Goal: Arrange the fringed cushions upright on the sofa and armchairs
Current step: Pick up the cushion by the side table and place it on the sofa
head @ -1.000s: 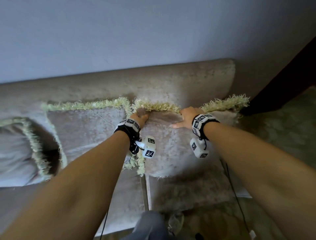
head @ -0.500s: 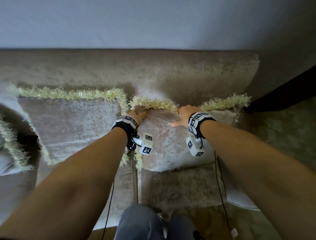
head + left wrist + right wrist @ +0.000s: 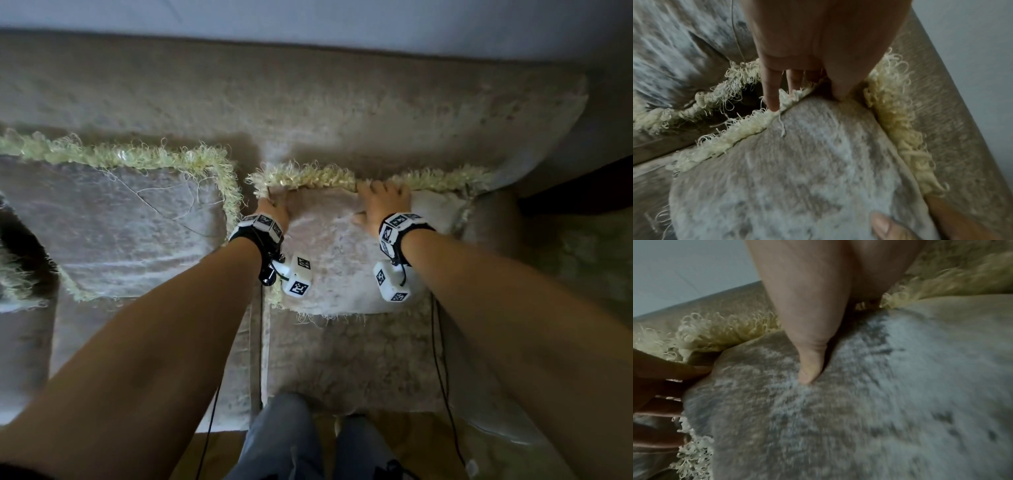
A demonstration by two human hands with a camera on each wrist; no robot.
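Note:
A beige cushion [image 3: 342, 260] with a pale yellow fringe stands upright against the sofa back [image 3: 308, 102], at the sofa's right end. My left hand [image 3: 272, 204] grips its top left corner, with the fingers [image 3: 772, 91] down over the fringe. My right hand [image 3: 380, 198] holds the middle of the top edge, its thumb [image 3: 809, 363] pressed into the cushion's front face [image 3: 890, 394] and its fingers hidden behind the edge. A second fringed cushion [image 3: 113, 222] leans on the sofa back just to the left.
Part of a third fringed cushion [image 3: 13, 281] shows at the far left edge. The sofa's armrest [image 3: 493, 219] sits close against the held cushion's right side. The seat [image 3: 342, 359] lies below it, my legs [image 3: 284, 442] are at its front edge, and a wall rises behind the sofa.
Both hands keep their hold on the cushion's top edge. My view has moved in over the sofa, so its back now fills the upper frame. The cushion itself has hardly moved.

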